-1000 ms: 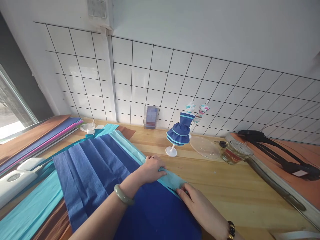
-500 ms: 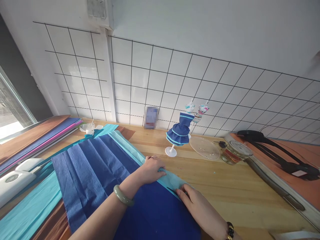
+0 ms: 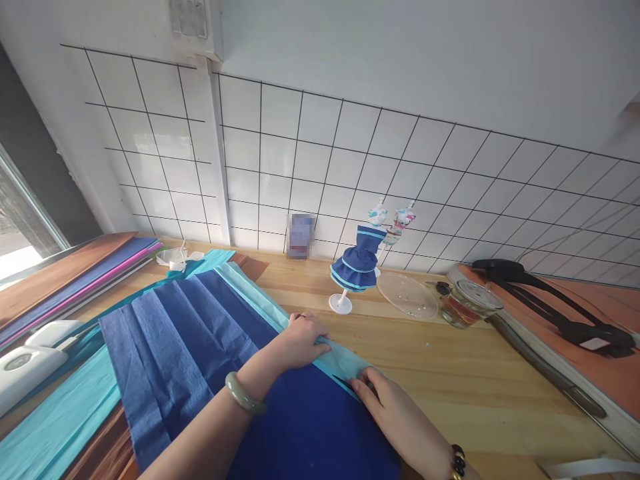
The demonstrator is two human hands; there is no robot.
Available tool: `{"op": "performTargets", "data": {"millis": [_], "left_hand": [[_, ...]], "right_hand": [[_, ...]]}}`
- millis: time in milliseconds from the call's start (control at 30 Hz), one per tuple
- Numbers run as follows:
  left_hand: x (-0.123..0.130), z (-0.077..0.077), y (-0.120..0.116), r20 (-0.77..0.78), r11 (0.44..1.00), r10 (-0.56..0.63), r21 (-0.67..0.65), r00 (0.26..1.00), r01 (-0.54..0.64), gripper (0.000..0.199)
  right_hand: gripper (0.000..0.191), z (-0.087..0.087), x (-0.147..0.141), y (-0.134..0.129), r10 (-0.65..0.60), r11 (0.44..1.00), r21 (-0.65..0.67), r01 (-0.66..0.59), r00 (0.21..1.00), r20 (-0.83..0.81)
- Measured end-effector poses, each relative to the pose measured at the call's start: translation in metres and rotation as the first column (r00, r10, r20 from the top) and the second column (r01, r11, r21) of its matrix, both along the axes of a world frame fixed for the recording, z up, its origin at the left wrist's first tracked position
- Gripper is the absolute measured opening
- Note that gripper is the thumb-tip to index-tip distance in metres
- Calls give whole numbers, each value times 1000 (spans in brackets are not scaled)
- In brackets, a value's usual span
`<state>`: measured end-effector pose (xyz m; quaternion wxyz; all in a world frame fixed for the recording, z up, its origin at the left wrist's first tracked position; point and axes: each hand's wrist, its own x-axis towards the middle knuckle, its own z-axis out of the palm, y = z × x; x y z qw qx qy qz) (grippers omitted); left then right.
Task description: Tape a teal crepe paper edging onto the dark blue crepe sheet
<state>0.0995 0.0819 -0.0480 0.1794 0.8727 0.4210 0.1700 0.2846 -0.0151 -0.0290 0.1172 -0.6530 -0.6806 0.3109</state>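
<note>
A large dark blue crepe-paper sheet [image 3: 320, 427] lies in front of me, with a light blue paper strip [image 3: 255, 297] along its far edge. My left hand [image 3: 306, 339], with a green bangle on the wrist, presses down on that strip with its fingers curled over the edge. To its right, my right hand [image 3: 380, 393] is closed at the strip's near end, gripping a thin dark pointed tool [image 3: 342, 381]. Only the tool's tip shows, lying along the line between strip and sheet; its rest is hidden by the fingers.
Beyond my hands stands a small blue dress on a stand [image 3: 354, 261], with two patterned little forms [image 3: 404, 219] behind. A clear round plate [image 3: 406, 297], a glass jar [image 3: 470, 303] and a black strap [image 3: 555, 300] are right. Folded papers [image 3: 65, 287] and a white device [image 3: 30, 367] are left.
The view has shifted very slightly. Both hands stay in nearly the same place on the paper, and the dark tip shows a little more clearly beside the right fingers.
</note>
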Motion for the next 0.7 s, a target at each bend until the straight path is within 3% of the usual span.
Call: {"op": "performTargets", "data": {"millis": [700], "left_hand": [[0,4,-1,-7,1000,-2,-10,1000,2,8]], "right_hand": [[25,-1,-1,0,-6,999,33,5,999,41]]}}
